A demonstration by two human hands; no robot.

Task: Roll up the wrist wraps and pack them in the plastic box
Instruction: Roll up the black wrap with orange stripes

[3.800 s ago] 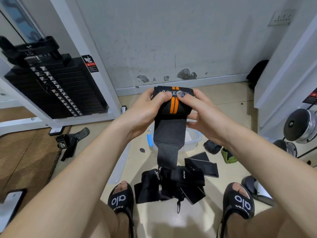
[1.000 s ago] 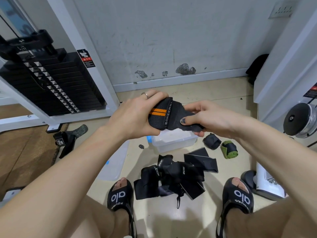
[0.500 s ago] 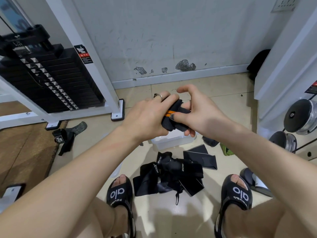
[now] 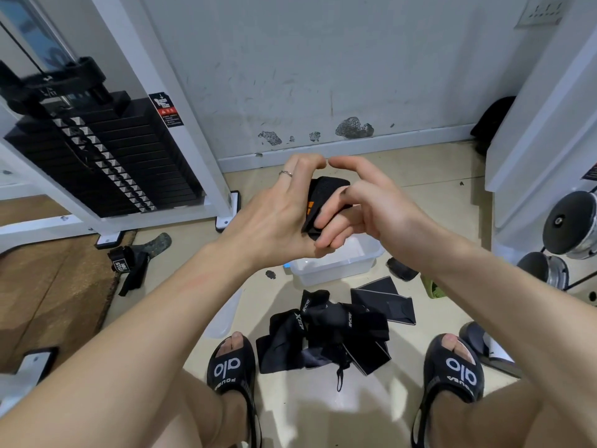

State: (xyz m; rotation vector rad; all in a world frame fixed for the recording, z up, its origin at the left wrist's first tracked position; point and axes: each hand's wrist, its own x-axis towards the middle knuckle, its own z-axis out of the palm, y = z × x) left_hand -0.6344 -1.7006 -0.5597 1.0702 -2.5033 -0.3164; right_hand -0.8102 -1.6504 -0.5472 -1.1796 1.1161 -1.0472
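A rolled black wrist wrap with an orange stripe [image 4: 324, 194] sits between both hands above the clear plastic box [image 4: 339, 270] on the floor. My left hand [image 4: 277, 215] grips the roll from the left side. My right hand [image 4: 365, 208] holds it from the right, thumb and lower fingers on it and the index finger arched over the top. Most of the roll is hidden by the fingers. A pile of loose black wrist wraps [image 4: 326, 334] lies on the floor between my feet.
A weight stack machine [image 4: 97, 156] stands at left with a strap [image 4: 132, 263] on the floor beside it. The box's lid [image 4: 223, 318] lies left of the pile. A small black roll [image 4: 400, 270] and a green roll [image 4: 433, 287] lie right of the box. Dumbbells [image 4: 568, 224] at right.
The wrap went from half unrolled to a tight roll. Both hands closed round it and carried it slightly forward over the box.
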